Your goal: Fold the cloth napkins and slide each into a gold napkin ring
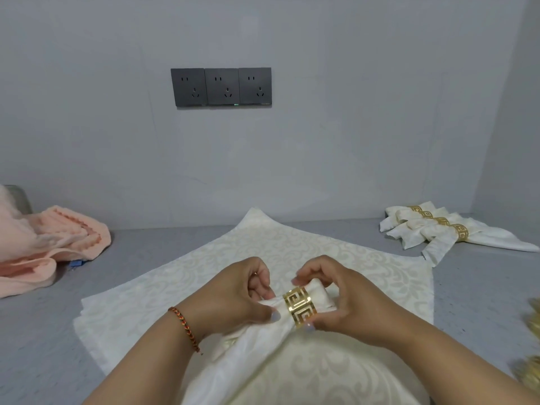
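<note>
A folded white napkin point(260, 343) runs through a gold napkin ring point(299, 305) with a cut-out key pattern, held just above a stack of flat white patterned napkins point(280, 247). My left hand point(236, 299) pinches the bunched cloth on the ring's left side. My right hand point(347, 302) curls round the ring, thumb under it and fingertips on the folded end sticking out to the right. Several finished napkins in gold rings point(438, 229) lie at the far right by the wall.
A pink towel point(43, 247) is heaped at the left on the grey tabletop point(43, 331), with a small blue thing point(76, 263) at its edge. Loose gold rings point(531, 372) show at the right edge. Three dark wall sockets point(221, 86) sit above.
</note>
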The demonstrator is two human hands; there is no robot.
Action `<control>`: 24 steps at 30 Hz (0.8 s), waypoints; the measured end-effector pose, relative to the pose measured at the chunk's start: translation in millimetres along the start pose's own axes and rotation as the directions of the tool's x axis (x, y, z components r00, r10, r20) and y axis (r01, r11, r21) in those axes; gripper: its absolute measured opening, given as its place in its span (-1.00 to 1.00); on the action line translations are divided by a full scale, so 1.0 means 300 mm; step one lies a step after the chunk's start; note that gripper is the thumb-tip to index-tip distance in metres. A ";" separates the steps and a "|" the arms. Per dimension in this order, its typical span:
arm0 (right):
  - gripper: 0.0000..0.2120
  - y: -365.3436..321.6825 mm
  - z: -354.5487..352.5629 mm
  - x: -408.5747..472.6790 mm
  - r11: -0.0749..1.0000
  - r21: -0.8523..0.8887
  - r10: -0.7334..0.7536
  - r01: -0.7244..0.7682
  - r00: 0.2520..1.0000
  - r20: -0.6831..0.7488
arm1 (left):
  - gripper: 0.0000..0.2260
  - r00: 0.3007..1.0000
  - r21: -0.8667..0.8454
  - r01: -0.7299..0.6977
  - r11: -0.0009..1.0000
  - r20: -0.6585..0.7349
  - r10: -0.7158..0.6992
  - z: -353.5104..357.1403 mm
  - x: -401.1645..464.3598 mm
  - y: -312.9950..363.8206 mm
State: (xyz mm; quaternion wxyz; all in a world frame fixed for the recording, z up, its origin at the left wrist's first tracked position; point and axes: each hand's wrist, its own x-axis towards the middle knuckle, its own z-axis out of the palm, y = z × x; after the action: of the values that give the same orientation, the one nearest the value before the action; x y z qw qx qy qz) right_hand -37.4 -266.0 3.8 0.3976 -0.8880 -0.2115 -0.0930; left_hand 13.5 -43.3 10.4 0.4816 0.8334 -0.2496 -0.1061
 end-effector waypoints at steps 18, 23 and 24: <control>-0.81 0.074 0.011 0.029 0.892 0.338 0.339 -0.302 0.939 -0.055 | -0.78 0.997 0.013 0.081 0.997 0.012 -0.081 0.059 0.017 0.065; -0.62 0.087 -0.027 0.025 0.841 0.447 0.377 -0.305 0.923 -0.079 | -0.76 0.996 -0.009 0.087 0.996 0.010 -0.087 0.019 0.005 0.048; -0.59 0.089 -0.026 0.025 0.839 0.449 0.379 -0.308 0.922 -0.077 | -0.77 0.996 -0.016 0.084 0.996 0.012 -0.084 0.017 0.004 0.045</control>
State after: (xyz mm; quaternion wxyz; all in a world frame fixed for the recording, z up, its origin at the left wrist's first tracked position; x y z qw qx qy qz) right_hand -18.7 -285.5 -6.4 0.6090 -0.7914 -0.0304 -0.0434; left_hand 8.2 -53.5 19.4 0.4823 0.8385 -0.2161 -0.1329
